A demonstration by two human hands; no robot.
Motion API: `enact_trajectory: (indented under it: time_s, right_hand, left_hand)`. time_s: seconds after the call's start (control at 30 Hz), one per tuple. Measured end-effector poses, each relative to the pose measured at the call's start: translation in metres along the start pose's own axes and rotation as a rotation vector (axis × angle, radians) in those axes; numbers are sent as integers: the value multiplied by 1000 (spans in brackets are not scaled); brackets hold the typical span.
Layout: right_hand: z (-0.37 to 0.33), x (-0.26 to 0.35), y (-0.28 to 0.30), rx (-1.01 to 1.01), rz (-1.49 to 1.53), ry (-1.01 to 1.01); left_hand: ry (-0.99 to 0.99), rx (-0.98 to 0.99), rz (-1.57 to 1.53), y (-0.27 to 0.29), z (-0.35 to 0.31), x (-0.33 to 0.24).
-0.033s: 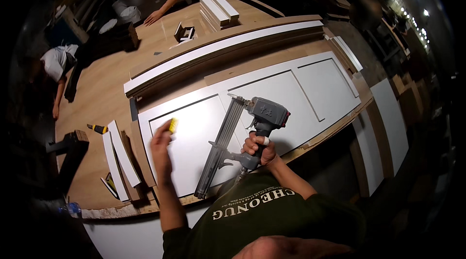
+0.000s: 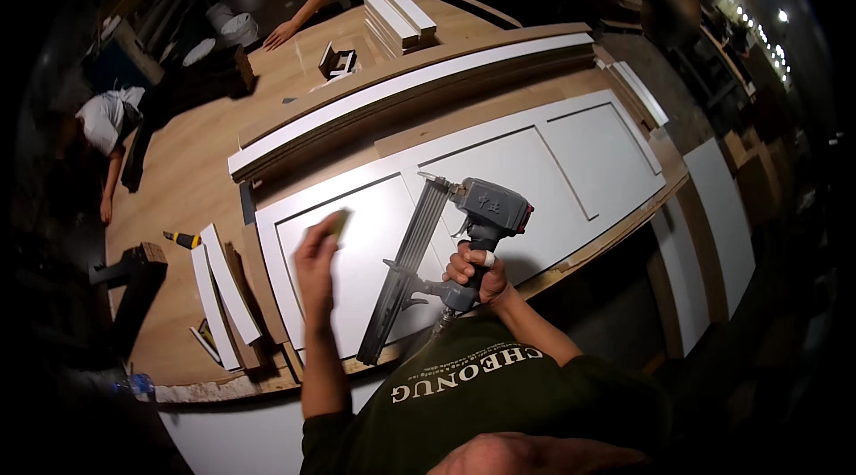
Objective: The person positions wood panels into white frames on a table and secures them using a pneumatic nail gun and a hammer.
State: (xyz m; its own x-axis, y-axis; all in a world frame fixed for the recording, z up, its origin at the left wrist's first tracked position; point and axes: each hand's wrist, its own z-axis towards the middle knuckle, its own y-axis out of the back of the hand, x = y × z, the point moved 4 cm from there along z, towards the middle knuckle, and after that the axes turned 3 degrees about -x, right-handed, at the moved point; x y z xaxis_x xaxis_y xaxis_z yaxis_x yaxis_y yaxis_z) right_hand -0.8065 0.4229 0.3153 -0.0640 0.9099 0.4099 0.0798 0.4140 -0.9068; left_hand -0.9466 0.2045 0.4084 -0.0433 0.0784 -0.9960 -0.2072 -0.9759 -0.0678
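At the bottom centre of the frame, the right hand (image 2: 475,272) is wrapped round the grip of a grey nail gun (image 2: 492,204) (a white band circles one of its fingers). The gun slants across the centre, over the white panel (image 2: 508,159); its long magazine points down toward the panel's lower edge, and whether it touches the surface I cannot tell. Left of centre, the left hand (image 2: 314,252) pinches a small yellowish piece (image 2: 340,223), blurred, above the panel's left section. A strip of white face separates that hand from the magazine, so the gap between them is narrow; the wider stretch of panel lies right of the gun, crossed by dark grooves.

The panel's near edge runs close along the worktable's (image 2: 192,167) rough front edge, which climbs toward the right of the frame. At lower left, two white strips (image 2: 230,283) lie just beside the panel's left end, with a yellow-and-black tool (image 2: 185,239) near their upper ends. Beyond the panel's far edge, a long white-faced board (image 2: 410,101) closes off that side.

Farther up, a stack of white pieces (image 2: 397,20) stands at top centre. A co-worker's hand (image 2: 281,36) rests on the table at upper left, well apart from both working hands; another co-worker's hand (image 2: 106,209) is at the far left.
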Motion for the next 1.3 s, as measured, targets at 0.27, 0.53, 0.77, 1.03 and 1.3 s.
enact_trajectory:
  time_s: [0.27,0.53,0.77,1.03,1.3]
  right_hand:
    - [-8,-9,17,-13,196,67]
    - [-13,-4,32,-97,265,71]
    - [-12,-4,40,-106,292,72]
    - [-8,-10,43,-178,279,44]
    - [-7,1,51,-125,289,93]
  left_hand:
    - [-428,198,745,-139,-4,-5]
    - [-421,268,893,-170,-5,2]
    - [-498,233,954,-179,-5,14]
    - [-598,171,1051,-183,-5,20]
    - [-324,57,715,-82,-9,-12]
